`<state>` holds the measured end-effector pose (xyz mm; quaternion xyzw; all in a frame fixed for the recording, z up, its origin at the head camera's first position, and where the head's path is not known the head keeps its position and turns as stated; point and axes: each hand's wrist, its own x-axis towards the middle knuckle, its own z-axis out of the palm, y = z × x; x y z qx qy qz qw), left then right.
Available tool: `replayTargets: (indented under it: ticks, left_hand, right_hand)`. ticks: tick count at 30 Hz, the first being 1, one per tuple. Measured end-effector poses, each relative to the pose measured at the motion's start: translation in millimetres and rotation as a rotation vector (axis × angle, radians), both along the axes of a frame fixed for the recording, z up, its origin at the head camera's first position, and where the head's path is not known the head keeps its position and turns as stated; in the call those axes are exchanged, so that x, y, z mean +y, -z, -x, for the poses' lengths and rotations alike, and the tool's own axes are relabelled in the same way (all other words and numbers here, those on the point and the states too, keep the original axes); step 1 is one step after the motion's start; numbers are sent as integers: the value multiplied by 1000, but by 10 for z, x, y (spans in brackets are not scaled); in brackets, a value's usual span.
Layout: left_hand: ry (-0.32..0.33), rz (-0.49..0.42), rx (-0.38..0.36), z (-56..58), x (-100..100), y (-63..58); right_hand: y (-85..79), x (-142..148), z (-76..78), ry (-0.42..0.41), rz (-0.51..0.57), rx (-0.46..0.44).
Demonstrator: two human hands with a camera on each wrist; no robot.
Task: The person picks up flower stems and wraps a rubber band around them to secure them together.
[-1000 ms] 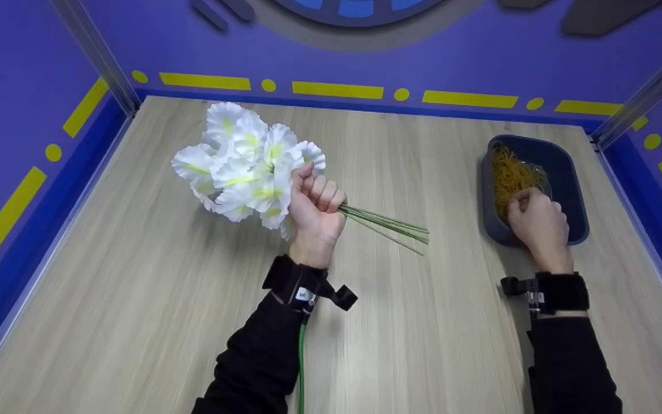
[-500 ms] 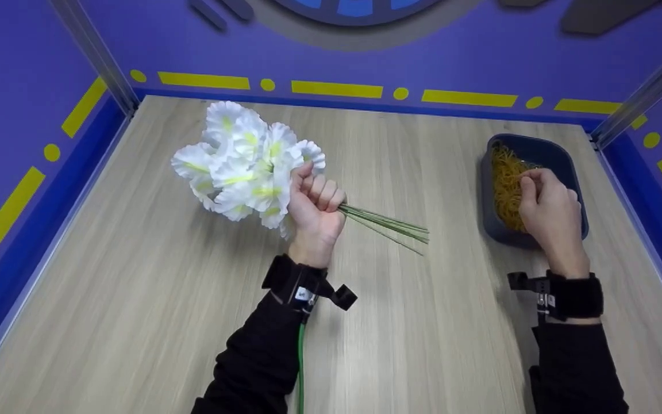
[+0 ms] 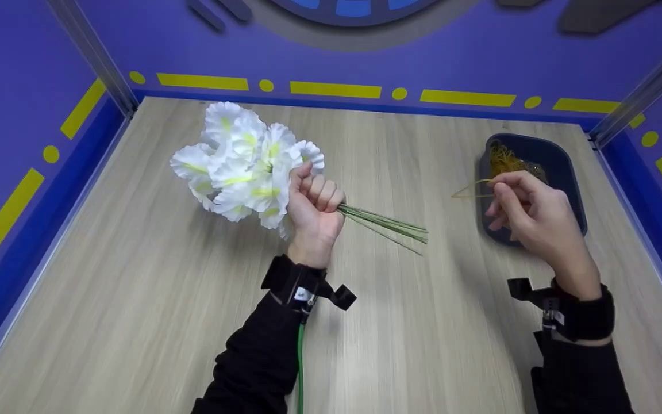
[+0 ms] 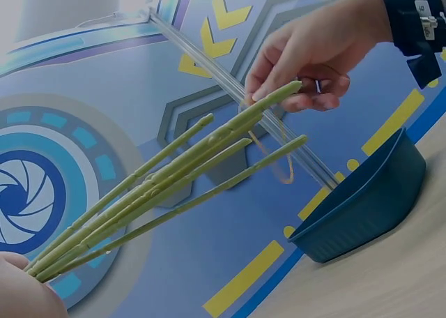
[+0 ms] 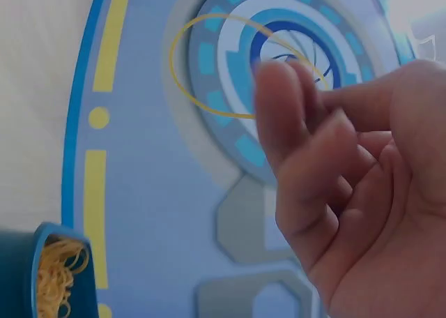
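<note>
My left hand (image 3: 316, 204) grips a bunch of white artificial flowers (image 3: 245, 167) with yellow-green centres. Its fingers curl round the green stems (image 3: 385, 221), whose ends stick out to the right; in the left wrist view the stems (image 4: 160, 182) fan out upward. My right hand (image 3: 538, 215) pinches a yellow rubber band (image 3: 466, 188) between thumb and fingertips, over the left side of a dark bin. The right wrist view shows the rubber band (image 5: 182, 88) hanging as a loose loop from the fingertips.
The dark blue bin (image 3: 561, 167) stands at the back right of the wooden table (image 3: 135, 276), with a heap of yellow rubber bands (image 3: 506, 161) inside. Purple-blue panels (image 3: 342, 63) wall in the table at the back and sides. A green cable (image 3: 301, 368) runs along the left sleeve.
My right hand has lifted out of the bin, turned and come slightly nearer, bringing out a single rubber band. The left hand and flowers have stayed in place.
</note>
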<state>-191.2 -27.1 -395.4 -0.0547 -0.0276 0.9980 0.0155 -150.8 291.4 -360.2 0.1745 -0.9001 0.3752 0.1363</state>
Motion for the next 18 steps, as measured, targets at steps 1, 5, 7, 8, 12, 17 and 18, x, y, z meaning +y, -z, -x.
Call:
replayTargets:
  ticks: [1,5,7,8,12,17,18]
  left_hand:
    - [0,-3,-4,-3,0,-5]
    - [-1,-10,-11,-12,-1,-18]
    - [-2,-9,-10,-8,-5,-16]
    - [-2,-9,-9,-7,-6,-15]
    - [4,-12,-11,0,-14,-15]
    - [0,-3,-22,3,-21,-17]
    - [-2,0,-22,3,-23,-19]
  right_hand:
    - [-16,-22,-26,-19,1,-16]
    - [-58,-90,-110,-98,-7,-56]
    - [-76,-110,-148,-135,-12,-60]
    - [-86,-118,-165,-155,-15,-59]
    - [-130,-146,-233,-233,-32,-41]
    - [-162,-193,-274,-301,-52,-13]
    - [-165,-201,-278,-308,-53,-9]
